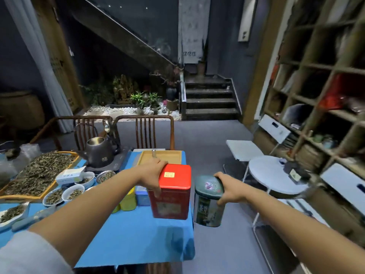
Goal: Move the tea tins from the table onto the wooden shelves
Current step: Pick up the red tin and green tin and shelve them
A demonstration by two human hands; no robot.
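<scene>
My left hand [152,176] grips a square red tea tin [171,192] by its lid, holding it above the right end of the blue-covered table [134,234]. My right hand [230,189] holds a dark green tea tin [208,202] by its lid, out past the table's right edge over the floor. A yellow tin [128,200] and a small blue tin [142,197] stand on the table just left of the red one. The wooden shelves [316,107] rise along the right wall, with several compartments partly filled.
A tray of loose tea [39,173], small bowls of leaves [73,192], a kettle [99,151] and a wooden tray [160,157] occupy the table. A round white side table [272,175] and a white folding chair [244,150] stand between me and the shelves. Two wooden chairs [145,133] are behind the table.
</scene>
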